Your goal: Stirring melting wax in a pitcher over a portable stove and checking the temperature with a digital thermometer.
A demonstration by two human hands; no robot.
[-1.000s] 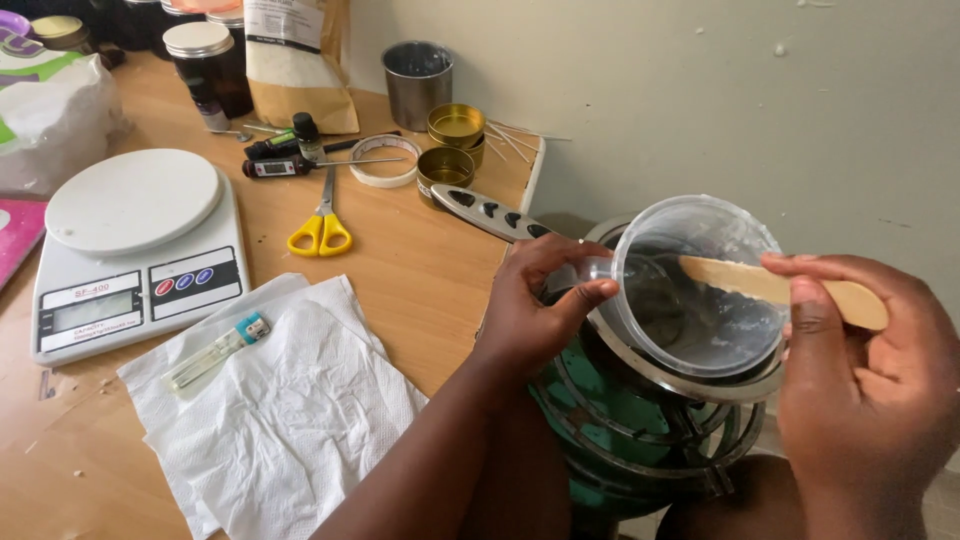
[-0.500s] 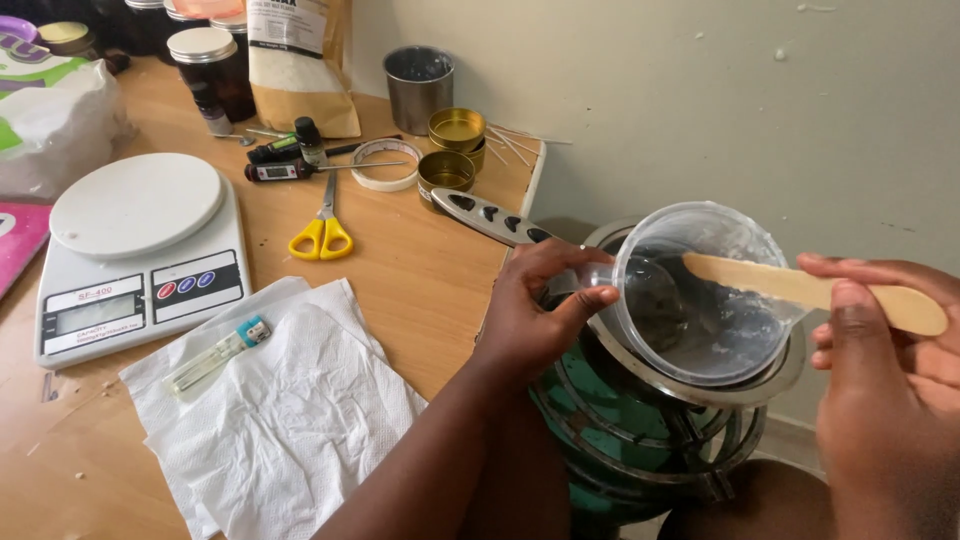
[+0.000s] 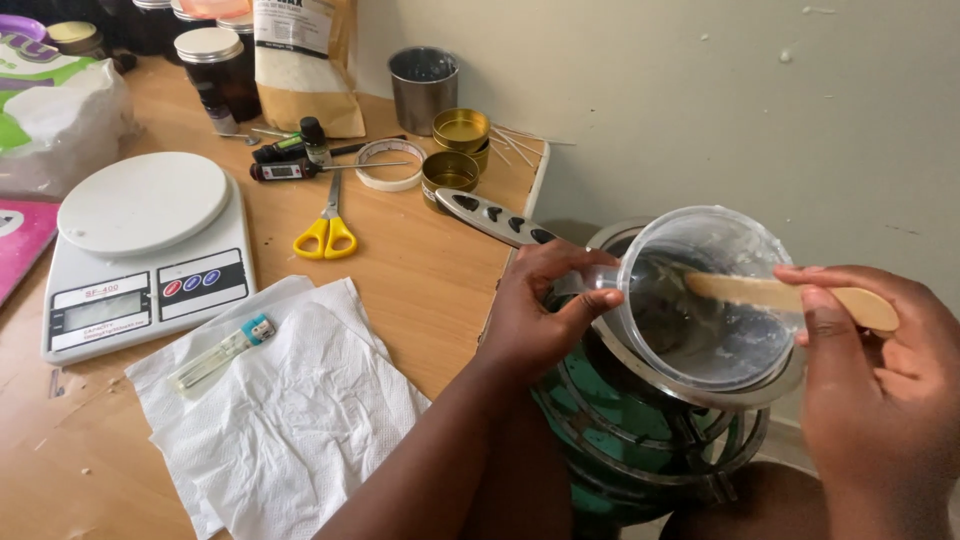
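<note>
Wooden surface [image 3: 420, 270] on the left carries a scale [image 3: 145, 250]. Off its right edge, above a green stove [image 3: 640, 430], the left hand [image 3: 545, 310] grips a tilted clear cup [image 3: 705, 295]; the right hand [image 3: 870, 380] pinches a stick [image 3: 780, 293] inside it. Best scrape steadily along the wall, cup held firm.

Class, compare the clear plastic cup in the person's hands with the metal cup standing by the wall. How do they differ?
The clear plastic cup is see-through; the metal cup is opaque grey. The plastic cup is tilted on its side over a green stove, gripped by the left hand, while the metal cup stands upright and untouched on the wooden table. A wooden stick, held by the right hand, reaches into the plastic cup. Both are round and open-topped.
</note>
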